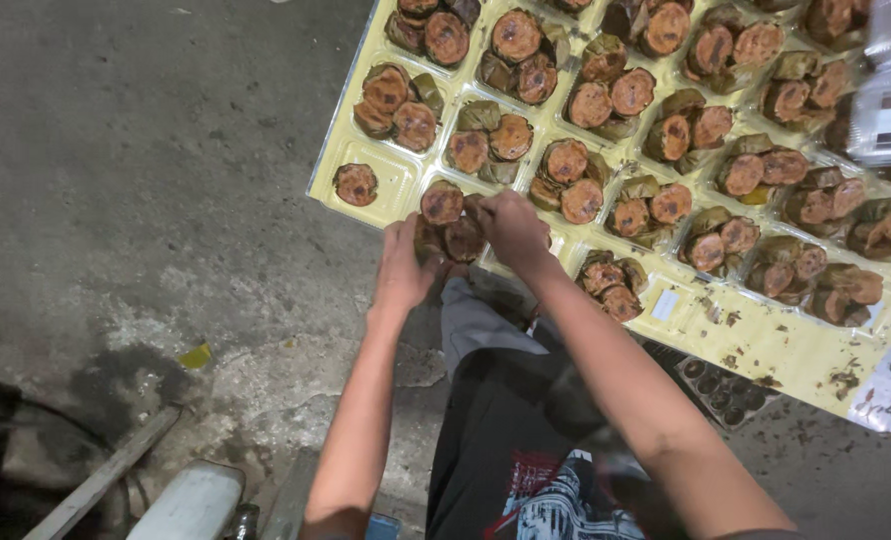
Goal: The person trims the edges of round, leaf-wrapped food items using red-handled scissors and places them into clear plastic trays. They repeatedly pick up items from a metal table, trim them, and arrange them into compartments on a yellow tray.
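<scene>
Hands: left hand [403, 265] and right hand [511, 228] clasp round brown leaf-wrapped cakes [453, 228] at yellow plastic compartment tray [766, 340] edge; cakes risk slipping to grey concrete floor [146, 180] below.

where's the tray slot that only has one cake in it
In the head view, the single cake sits in the near left corner compartment of the yellow tray, left of the left hand and right hand, beside the concrete floor.

You have two hands in view, your left hand [403, 268] and your right hand [513, 228], over one yellow tray [766, 340]. One compartment holds a single round browned cake [356, 184]; the full count is unclear.
</scene>
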